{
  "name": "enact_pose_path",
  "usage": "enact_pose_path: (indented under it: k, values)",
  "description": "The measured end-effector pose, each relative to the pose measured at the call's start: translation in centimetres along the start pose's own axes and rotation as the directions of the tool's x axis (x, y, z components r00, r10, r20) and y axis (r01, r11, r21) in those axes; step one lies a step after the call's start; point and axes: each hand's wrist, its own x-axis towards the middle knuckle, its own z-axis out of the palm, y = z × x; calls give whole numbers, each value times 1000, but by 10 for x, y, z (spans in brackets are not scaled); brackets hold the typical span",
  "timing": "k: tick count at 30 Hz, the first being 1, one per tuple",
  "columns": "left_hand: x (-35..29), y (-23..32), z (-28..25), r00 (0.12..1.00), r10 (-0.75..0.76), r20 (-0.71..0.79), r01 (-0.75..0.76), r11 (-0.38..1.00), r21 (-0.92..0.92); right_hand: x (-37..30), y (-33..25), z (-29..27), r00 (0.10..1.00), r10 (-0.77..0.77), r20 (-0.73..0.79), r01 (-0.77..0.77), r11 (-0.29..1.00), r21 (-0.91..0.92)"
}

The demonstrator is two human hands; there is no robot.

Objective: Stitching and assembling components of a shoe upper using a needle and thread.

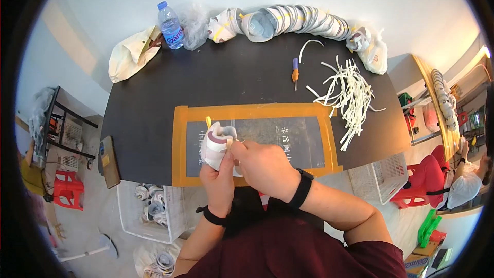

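A white shoe upper [211, 152] with maroon trim and a yellow tab at its top is held up over the near part of the table. My left hand [219, 183] grips it from below, fingers closed round its side. The thumb and fingers of my right hand [267, 167] pinch together at the upper's right edge, by a short pale strip. What exactly lies between those right fingertips is hidden. Under both hands is a dark mat [303, 141] framed by orange tape [247, 110] on the dark table [221, 80].
White laces [352, 92] lie piled at right, near an awl-like tool [295, 72] with an orange and purple handle. Nested shoe uppers [303, 20], a water bottle [171, 25] and a cream cloth bag [133, 57] line the back. White crates [149, 211] flank me below; another person [458, 183] sits right.
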Motion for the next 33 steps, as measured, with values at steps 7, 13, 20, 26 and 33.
enact_pose_path:
  k: [7, 13, 20, 26, 33]
  values:
    - [3, -6, -2, 996, 80, -44, -72, 986, 150, 26, 34, -2, 900, 168, 403, -366, 794, 486]
    - [7, -9, -6, 999, 33, 9, -34, 991, 129, 18, 18, 11, 975, -192, 112, 202, 976, -83]
    - [8, -15, -4, 970, 229, 80, -242, 892, 381, 30, 24, 4, 775, 353, 524, -631, 443, 636]
    - [6, -14, -7, 992, 127, 8, -123, 945, 303, 22, 16, 15, 986, 39, 160, -49, 997, 62]
    - [7, -4, -13, 1000, -8, 7, 7, 982, 189, 2, -2, -47, 959, 31, 282, -35, 999, 12]
